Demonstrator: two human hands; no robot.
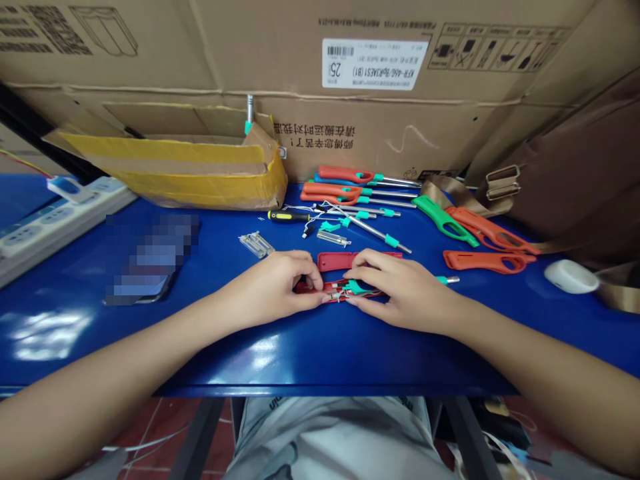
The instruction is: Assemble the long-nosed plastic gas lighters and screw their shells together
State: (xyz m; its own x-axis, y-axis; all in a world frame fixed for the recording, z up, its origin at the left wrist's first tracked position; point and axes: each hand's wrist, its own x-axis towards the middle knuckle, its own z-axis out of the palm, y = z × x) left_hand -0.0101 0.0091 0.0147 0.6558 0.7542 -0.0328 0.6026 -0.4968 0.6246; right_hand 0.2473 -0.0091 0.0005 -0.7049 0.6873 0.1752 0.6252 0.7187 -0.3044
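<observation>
At the middle of the table lies an opened red lighter casing half (330, 288), with a teal trigger (356, 287), thin wires and small parts inside. My left hand (280, 285) grips its left end, thumb and fingers closed around it. My right hand (405, 290) is closed over the right part, fingers by the trigger and wires; the palm hides some of it. Beyond my right hand pokes a metal tube tip with a teal collar (446, 280). Just behind my hands rests the other red casing half (335, 261).
Assembled orange lighters (330, 193) lie at the back. Nearby are a screwdriver (287, 216), clear fuel tanks (255, 244) and loose metal tubes (375, 231). Green (445, 220) and orange casings (487, 261) lie right, near a white mouse-shaped object (571, 275). Left are a phone (150, 267), power strip (55, 220) and taped carton (190, 180).
</observation>
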